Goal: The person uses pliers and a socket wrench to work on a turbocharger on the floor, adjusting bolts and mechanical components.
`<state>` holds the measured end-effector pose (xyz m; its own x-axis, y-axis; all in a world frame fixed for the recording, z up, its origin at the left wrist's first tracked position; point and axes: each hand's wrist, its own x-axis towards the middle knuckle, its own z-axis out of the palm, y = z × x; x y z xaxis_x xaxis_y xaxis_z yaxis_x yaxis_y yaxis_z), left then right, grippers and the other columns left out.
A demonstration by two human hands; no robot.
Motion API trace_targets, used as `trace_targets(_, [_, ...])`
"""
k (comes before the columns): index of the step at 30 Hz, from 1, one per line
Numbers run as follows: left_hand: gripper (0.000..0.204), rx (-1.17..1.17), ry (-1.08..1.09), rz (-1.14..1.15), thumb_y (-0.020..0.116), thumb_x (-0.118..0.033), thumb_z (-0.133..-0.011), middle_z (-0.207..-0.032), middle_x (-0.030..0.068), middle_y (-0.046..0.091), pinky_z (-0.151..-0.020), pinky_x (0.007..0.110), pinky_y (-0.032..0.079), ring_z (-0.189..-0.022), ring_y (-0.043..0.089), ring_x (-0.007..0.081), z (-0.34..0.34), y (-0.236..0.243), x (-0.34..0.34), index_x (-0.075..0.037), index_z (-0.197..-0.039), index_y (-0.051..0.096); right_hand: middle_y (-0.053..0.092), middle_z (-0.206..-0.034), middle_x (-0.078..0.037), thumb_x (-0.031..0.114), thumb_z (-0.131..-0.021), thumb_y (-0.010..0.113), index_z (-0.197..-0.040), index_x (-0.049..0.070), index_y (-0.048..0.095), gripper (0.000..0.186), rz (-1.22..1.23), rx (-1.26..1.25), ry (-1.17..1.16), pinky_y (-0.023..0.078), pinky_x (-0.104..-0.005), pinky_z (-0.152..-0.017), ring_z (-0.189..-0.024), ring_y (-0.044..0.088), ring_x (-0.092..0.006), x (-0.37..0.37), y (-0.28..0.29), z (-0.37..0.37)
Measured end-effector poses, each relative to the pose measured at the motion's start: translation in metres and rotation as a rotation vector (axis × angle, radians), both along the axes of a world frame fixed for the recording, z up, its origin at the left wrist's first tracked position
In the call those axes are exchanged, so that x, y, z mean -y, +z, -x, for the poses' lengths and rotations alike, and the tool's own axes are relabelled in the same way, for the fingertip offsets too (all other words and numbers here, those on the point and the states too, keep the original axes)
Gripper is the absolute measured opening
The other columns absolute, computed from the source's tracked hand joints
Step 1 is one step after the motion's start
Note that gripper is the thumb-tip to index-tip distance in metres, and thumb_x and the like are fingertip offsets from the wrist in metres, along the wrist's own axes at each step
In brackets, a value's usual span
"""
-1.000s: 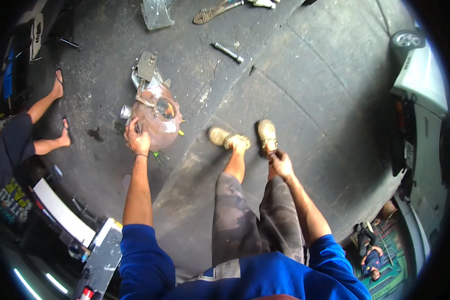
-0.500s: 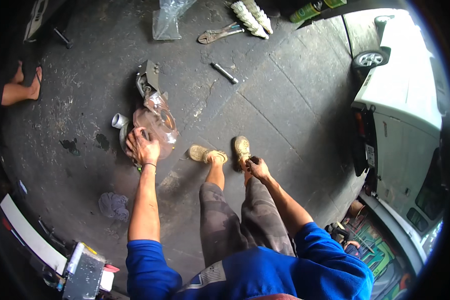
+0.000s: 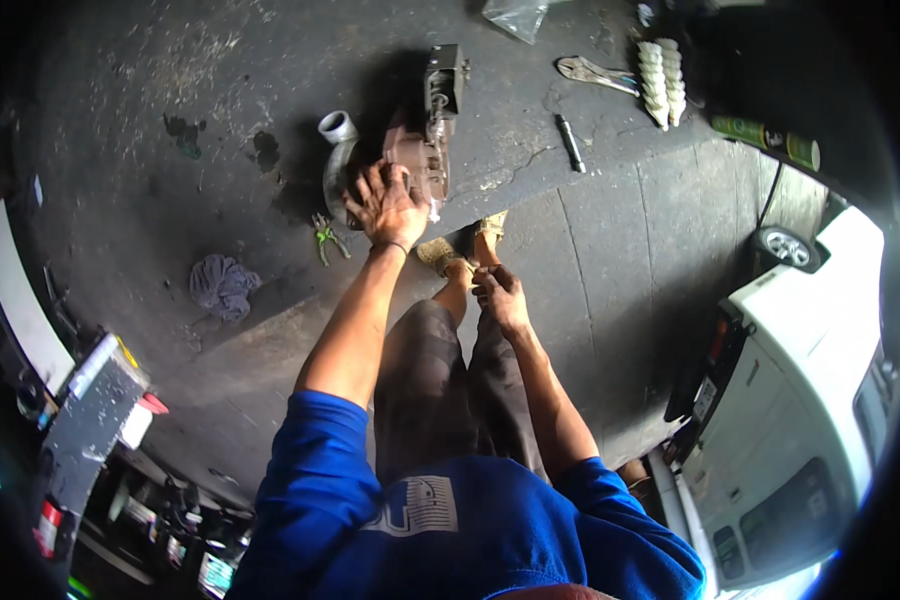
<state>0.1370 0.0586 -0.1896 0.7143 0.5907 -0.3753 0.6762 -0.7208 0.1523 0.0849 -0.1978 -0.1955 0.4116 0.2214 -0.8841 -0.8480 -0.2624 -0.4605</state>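
My left hand (image 3: 384,203) lies with spread, slightly bent fingers on a reddish-brown metal housing (image 3: 422,170), which has a steel bracket (image 3: 444,80) at its far end. A curved silver pipe (image 3: 337,126) lies against its left side. Green-handled pliers (image 3: 328,238) are just left of my wrist. My right hand (image 3: 496,290) is closed near my lower leg, by my sandalled feet; what its fingers hold, if anything, I cannot make out. Locking pliers (image 3: 595,74) and a steel bar (image 3: 570,142) lie on the dark floor beyond, to the right.
A white vehicle (image 3: 780,360) stands close on the right. Two white ridged items (image 3: 660,85), green cylinders (image 3: 765,137) and a plastic bag (image 3: 515,14) lie ahead. A grey rag (image 3: 222,285) is at left, near a cluttered metal stand (image 3: 90,410).
My view has swung, shifting the scene. The housing appears turned, with my left hand spread farther over it. The other person's legs have left view. My right hand remains closed.
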Motion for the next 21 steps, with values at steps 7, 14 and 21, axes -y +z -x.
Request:
trace_targets(7, [0.049, 0.07, 0.035, 0.009, 0.072, -0.04, -0.081, -0.153, 0.007, 0.043, -0.118, 0.071, 0.016, -0.148, 0.03, 0.0363, -0.006, 0.004, 0.0, -0.024, -0.126, 0.062, 0.074, -0.098, -0.007, 0.021, -0.104, 0.06, -0.115, -0.001, 0.068, 0.026, -0.062, 0.127, 0.224, 0.055, -0.0306, -0.076, -0.086, 0.07, -0.0147, -0.041, -0.02, -0.065])
trace_targets(14, [0.048, 0.037, 0.054, 0.004, 0.067, -0.038, -0.083, -0.151, 0.0096, 0.047, -0.116, 0.07, 0.019, -0.147, 0.032, 0.0359, 0.002, 0.008, -0.01, -0.02, -0.127, 0.065, 0.072, -0.095, -0.008, 0.025, -0.103, 0.058, -0.111, 0.001, 0.068, 0.027, -0.077, 0.105, 0.314, 0.053, -0.0304, -0.07, -0.08, 0.068, -0.015, -0.1, 0.017, -0.085])
trace_targets(21, [0.049, 0.051, 0.03, -0.027, 0.066, -0.037, -0.086, -0.154, 0.0088, 0.044, -0.118, 0.07, 0.016, -0.15, 0.029, 0.0352, 0.004, -0.008, -0.017, -0.021, -0.132, 0.062, 0.073, -0.092, -0.009, 0.015, -0.099, 0.06, -0.103, -0.001, 0.069, 0.019, -0.09, 0.235, 0.329, 0.054, -0.0321, -0.07, -0.079, 0.069, -0.016, -0.132, 0.008, -0.108])
